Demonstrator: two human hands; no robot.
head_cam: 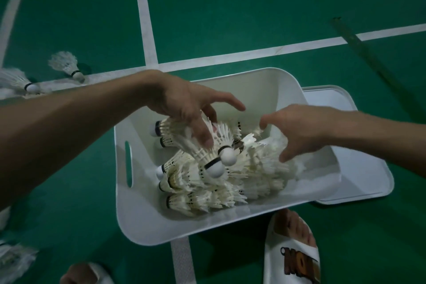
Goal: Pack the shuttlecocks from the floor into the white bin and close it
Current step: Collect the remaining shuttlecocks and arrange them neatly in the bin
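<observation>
A white plastic bin (pixel 147 223) with rounded corners and a slot handle in its left wall sits open in the middle of the frame, on a green court floor (pixel 253 2) crossed by white painted lines (pixel 147 30). Inside it lies a heap of white feathered shuttlecocks (pixel 221 182) with black-banded cork tips, mostly on their sides and nested into one another (two rounded tips stick up near the centre of the heap). The bin's flat white lid (pixel 371 175) lies on the floor at the bin's right side, with the bin's right edge overlapping it.

The left hand (pixel 182 104) reaches in from the left of the frame, above the far left part of the heap. Its fingers are spread and point downward, the forefinger stretched out toward the right, and the thumb and lower fingers touch the feathers beneath without closing round them. The right hand (pixel 302 131) comes in from the right and hovers over the right part of the heap, fingers splayed and loosely bent, gripping nothing.

Two loose white shuttlecocks (pixel 65 64) lie on the floor at the upper left of the frame, and more blurred ones (pixel 13 258) at the lower left. A foot in a white slide sandal (pixel 292 256) stands below the bin at the lower right.
</observation>
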